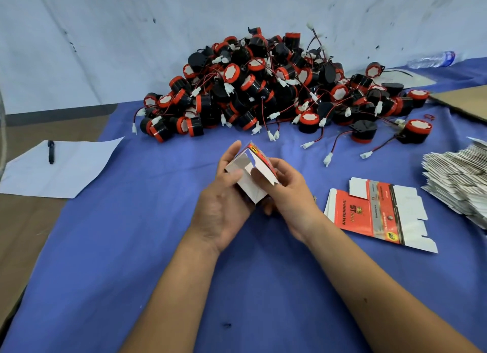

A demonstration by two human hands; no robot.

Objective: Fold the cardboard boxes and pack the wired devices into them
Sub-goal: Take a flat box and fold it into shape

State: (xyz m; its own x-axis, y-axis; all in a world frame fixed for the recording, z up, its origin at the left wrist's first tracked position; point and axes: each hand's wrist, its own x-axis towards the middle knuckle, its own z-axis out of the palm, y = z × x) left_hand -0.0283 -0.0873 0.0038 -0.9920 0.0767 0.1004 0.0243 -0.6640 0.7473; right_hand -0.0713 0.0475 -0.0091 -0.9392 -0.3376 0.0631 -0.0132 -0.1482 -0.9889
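At the centre of the frame both hands hold a half-folded cardboard box (249, 172) above the blue worktop (263, 287). The left hand (224, 202) cups it from the lower left, thumb on the white inner flap and fingers curled round its far side. The right hand (287, 194) grips its right side, fingers wrapped over the red printed panel. To the right of the hands a flat unfolded box (374, 210) lies printed side up, and a stack of flat boxes (458, 179) sits at the right edge. At the left, a pen (50, 151) rests on a white sheet of paper (66, 173). Beyond the hands, in the upper centre, the black-and-red wired devices (263, 89) lie heaped against the wall, well apart from the held box. A plastic bottle (432, 59) lies at the upper right.
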